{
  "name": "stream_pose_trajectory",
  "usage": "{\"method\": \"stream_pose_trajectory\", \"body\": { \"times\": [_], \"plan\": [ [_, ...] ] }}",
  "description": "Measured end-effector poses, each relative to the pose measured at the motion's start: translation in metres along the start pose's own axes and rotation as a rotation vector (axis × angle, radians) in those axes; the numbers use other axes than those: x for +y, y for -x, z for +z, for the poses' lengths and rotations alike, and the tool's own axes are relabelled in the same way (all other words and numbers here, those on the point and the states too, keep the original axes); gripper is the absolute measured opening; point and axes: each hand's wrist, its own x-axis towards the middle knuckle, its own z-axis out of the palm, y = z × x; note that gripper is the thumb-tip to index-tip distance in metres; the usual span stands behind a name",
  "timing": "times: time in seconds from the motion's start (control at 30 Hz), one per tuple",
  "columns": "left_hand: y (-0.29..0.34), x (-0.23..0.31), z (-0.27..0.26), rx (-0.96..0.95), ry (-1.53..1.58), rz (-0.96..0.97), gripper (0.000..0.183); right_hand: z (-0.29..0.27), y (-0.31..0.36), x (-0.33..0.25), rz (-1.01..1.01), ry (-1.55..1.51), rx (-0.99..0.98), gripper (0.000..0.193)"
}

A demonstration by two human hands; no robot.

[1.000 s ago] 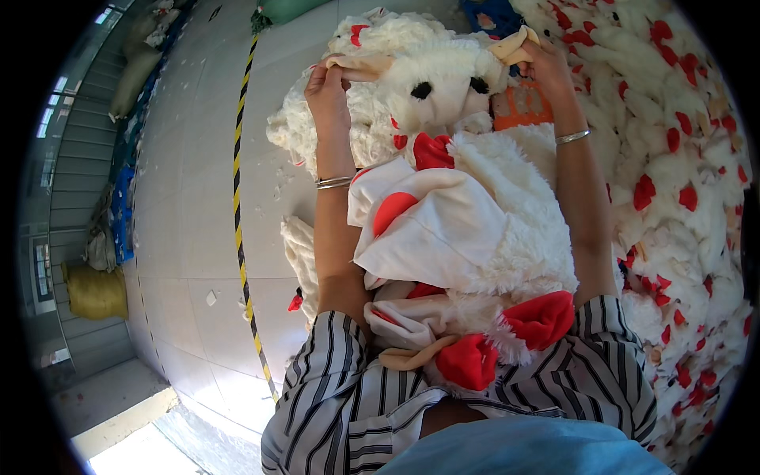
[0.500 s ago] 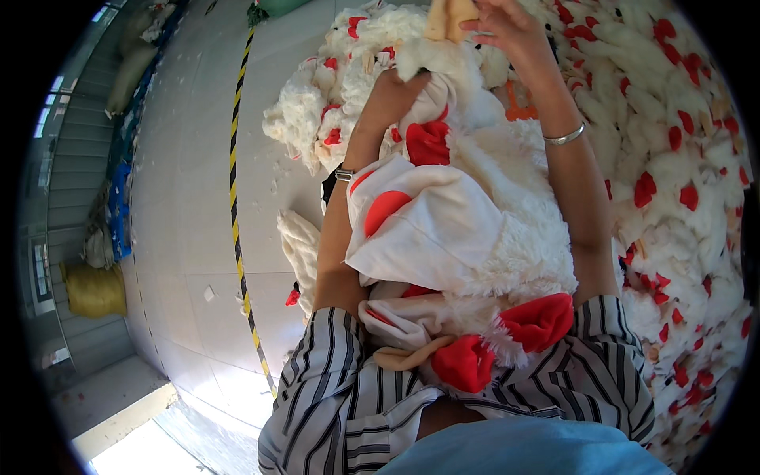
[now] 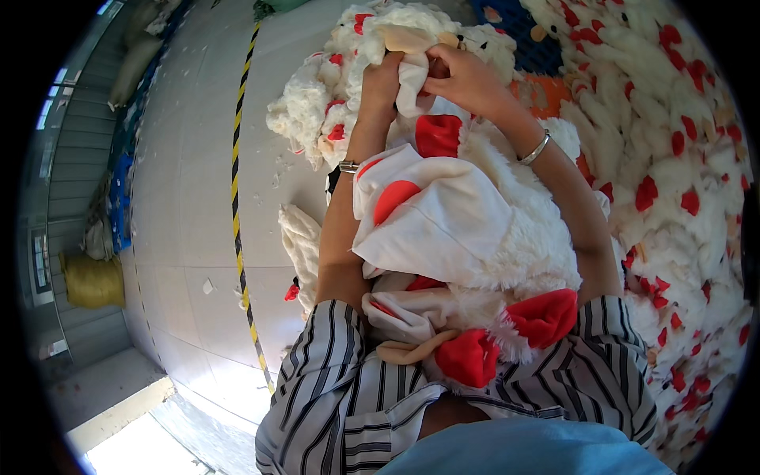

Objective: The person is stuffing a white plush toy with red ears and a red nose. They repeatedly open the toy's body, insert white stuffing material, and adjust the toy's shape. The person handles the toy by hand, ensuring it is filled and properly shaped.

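Observation:
A white plush toy skin [image 3: 451, 214] with red patches lies limp across my lap and forearms, its smooth side and shaggy fur both showing. At its far end, my left hand [image 3: 381, 85] pinches a narrow white cloth limb of it, topped by a beige piece [image 3: 408, 39]. From the other side, my right hand [image 3: 469, 81] has its fingers closed on the same limb; the fingertips are partly hidden. Red cloth parts [image 3: 467, 358] and a beige strip [image 3: 417, 350] rest against my striped shirt.
Beyond my hands is a heap of white plush skins [image 3: 309, 107] with red bits. A large pile of similar pieces [image 3: 673, 237] fills the right side. A blue crate [image 3: 526, 39] and an orange thing [image 3: 545, 95] stand between them. Black-yellow tape [image 3: 237, 190] runs along the floor at left.
My right hand has come down and left from above, now meeting the left hand at the limb. The beige piece has shifted left and lower. The blue crate is uncovered.

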Motion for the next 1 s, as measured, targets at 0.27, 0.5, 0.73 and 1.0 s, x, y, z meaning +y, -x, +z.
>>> {"method": "stream_pose_trajectory", "body": {
  "times": [0.27,0.5,0.73,1.0],
  "plan": [
    [0.001,0.009,0.005,0.133,0.207,-0.001,0.041,0.007,-0.004,0.006,0.078,-0.080,-0.088,0.037],
    [-0.003,0.000,0.002,0.093,0.144,0.102,0.041,0.004,0.002,-0.005,0.250,-0.544,-0.147,0.022],
    [-0.008,0.025,-0.030,-0.035,0.033,0.125,0.058,-0.068,0.001,-0.053,0.032,-0.920,0.162,0.019],
    [0.003,0.020,-0.019,-0.163,0.222,0.064,0.032,-0.036,-0.005,0.014,0.146,-0.086,-0.082,0.029]
  ]
}}
